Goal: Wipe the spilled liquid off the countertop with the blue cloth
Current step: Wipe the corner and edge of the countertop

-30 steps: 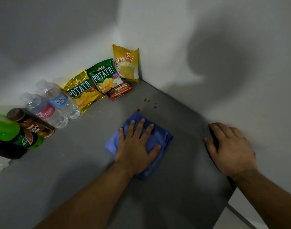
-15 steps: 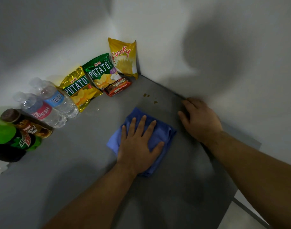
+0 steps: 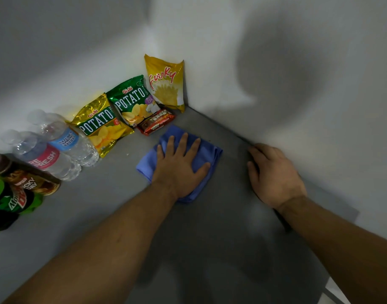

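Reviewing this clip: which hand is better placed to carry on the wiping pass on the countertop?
Left. The left hand lies flat, fingers spread, on top of the blue cloth, pressing it to the countertop. The right hand rests bare near the wall, apart from the cloth.

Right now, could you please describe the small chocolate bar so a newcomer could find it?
Look to the countertop's far corner, where snack bags lean on the wall. The chocolate bar lies flat before the green potato bag: the only reddish-brown wrapper there.

Green bag, gold bag: "Oishi POTATO"; yellow bag: "Funky"; bottle: "NATURE'S SPRING".
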Action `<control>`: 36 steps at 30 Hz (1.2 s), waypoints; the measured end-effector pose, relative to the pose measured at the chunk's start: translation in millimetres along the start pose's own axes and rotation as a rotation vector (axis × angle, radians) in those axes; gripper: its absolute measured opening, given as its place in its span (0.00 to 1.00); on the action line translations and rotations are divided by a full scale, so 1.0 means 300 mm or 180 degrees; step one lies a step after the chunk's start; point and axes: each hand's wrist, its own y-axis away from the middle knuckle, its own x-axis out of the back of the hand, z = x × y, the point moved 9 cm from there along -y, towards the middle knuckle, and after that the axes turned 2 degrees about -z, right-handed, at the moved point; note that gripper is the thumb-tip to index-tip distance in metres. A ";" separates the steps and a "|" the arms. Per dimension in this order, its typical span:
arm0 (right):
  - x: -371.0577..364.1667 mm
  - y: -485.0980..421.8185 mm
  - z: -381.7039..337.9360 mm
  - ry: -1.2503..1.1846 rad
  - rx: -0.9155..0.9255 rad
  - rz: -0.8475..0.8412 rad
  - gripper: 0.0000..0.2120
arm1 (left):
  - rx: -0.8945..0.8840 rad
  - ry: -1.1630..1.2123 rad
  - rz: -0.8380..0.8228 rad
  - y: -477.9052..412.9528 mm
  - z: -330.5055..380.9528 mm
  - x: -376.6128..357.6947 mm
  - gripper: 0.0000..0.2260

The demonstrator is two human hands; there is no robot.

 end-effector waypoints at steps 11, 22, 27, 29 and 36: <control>0.010 0.007 0.009 -0.0151 0.0037 0.0227 0.18 | -0.0337 0.0195 -0.0002 -0.088 -0.008 0.020 0.36; 0.083 0.071 0.060 -0.0610 -0.0415 0.0336 0.17 | -0.0899 0.0073 0.0039 0.024 0.171 -0.017 0.33; 0.161 0.300 0.152 -0.0038 -0.0542 0.0476 0.18 | -0.0574 0.0043 -0.0152 -0.077 0.099 -0.004 0.35; 0.168 0.372 0.192 0.0005 -0.0757 0.0558 0.19 | -0.0284 0.0032 -0.0151 -0.149 0.112 -0.001 0.36; 0.165 0.394 0.203 -0.0234 -0.0826 0.0805 0.17 | -0.0402 0.0138 -0.0030 -0.067 0.310 -0.044 0.37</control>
